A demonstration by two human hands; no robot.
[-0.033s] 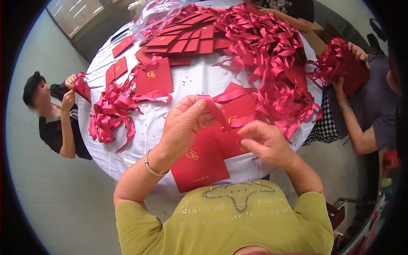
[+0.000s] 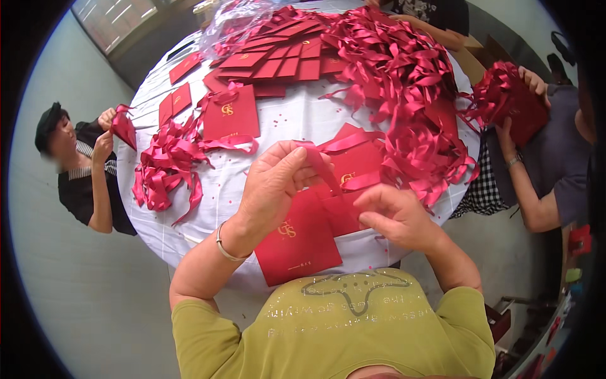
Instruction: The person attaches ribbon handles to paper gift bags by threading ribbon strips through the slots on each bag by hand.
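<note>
My left hand (image 2: pixel 270 183) pinches a crimson satin ribbon (image 2: pixel 320 167) between thumb and fingers, above a flat red paper bag (image 2: pixel 300 243) with gold print. The ribbon hangs from the pinch toward my right hand (image 2: pixel 404 215). That hand's fingers are curled, with a gap between thumb and forefinger and nothing visible in them. Beneath and behind the hands, another red bag (image 2: pixel 353 161) lies on the white-covered round table (image 2: pixel 211 230), with ribbon running across it. Where the held ribbon's lower end goes is hard to make out.
Ribboned red bags form a large heap (image 2: pixel 404 69) at far right, and more are stacked (image 2: pixel 278 60) at the back beside clear plastic (image 2: pixel 230 28). A smaller ribbon pile (image 2: pixel 167 167) lies left. People at the left, right and far side also work here; two hold red bags.
</note>
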